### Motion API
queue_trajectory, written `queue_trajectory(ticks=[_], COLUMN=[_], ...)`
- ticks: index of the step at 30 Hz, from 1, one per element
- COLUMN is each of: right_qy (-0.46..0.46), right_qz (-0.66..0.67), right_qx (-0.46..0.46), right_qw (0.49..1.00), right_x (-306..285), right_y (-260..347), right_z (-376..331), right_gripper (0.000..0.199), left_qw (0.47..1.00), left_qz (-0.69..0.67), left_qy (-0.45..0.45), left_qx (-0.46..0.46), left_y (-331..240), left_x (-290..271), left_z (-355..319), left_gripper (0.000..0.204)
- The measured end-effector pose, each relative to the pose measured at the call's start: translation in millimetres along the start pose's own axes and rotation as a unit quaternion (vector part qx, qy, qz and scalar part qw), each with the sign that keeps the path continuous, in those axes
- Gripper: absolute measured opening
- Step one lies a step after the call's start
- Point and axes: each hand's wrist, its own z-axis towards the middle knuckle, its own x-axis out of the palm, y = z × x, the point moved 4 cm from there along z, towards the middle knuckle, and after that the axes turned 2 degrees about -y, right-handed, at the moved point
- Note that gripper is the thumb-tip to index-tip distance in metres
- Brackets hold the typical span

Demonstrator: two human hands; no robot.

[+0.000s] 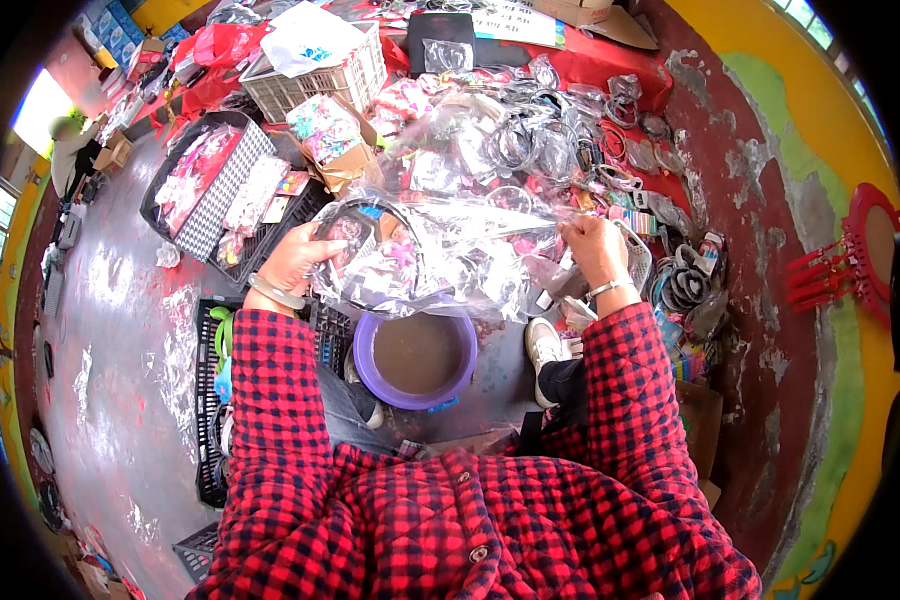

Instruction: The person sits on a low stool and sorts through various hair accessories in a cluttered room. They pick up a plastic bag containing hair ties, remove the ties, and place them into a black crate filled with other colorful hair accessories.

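Grey concrete floor (120, 340), glossy, paint-flecked; walls yellow and worn red. Red cloth (590, 55) heaped with crinkled packets. Clear plastic bag (440, 250), stretched above round purple basin (415, 358), pinched closed-fingered by left hand (295, 258) and right hand (595, 248).

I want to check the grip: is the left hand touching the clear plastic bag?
Touching. In the head view the left hand grips the edge of the clear plastic bag, its fingers curled over the plastic with no gap.

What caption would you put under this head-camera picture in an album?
Seated in a red checked jacket, a person's left hand and right hand hold a clear plastic bag over a purple basin.
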Motion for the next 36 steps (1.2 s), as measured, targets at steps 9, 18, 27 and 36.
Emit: queue_trajectory(ticks=[9, 18, 27, 36], right_qy=[0.168, 0.21, -0.031, 0.07], right_qz=[0.433, 0.565, 0.435, 0.382], right_qx=[0.006, -0.01, 0.007, -0.077], right_qw=[0.885, 0.798, 0.9, 0.918], right_x=[7, -11, -7, 29], right_y=[-11, 2, -5, 34], right_z=[2, -12, 4, -9], right_gripper=[0.022, 0.021, 0.014, 0.046], left_qw=[0.998, 0.997, 0.967, 0.97], left_qz=[-0.058, -0.059, 0.04, 0.101], left_qy=[0.013, -0.037, -0.223, -0.128], left_qx=[-0.003, 0.012, 0.121, 0.179], left_y=[10, 24, 21, 12], left_x=[-45, -40, -60, -23], left_z=[0, 27, 35, 31], left_gripper=[0.019, 0.018, 0.022, 0.028])
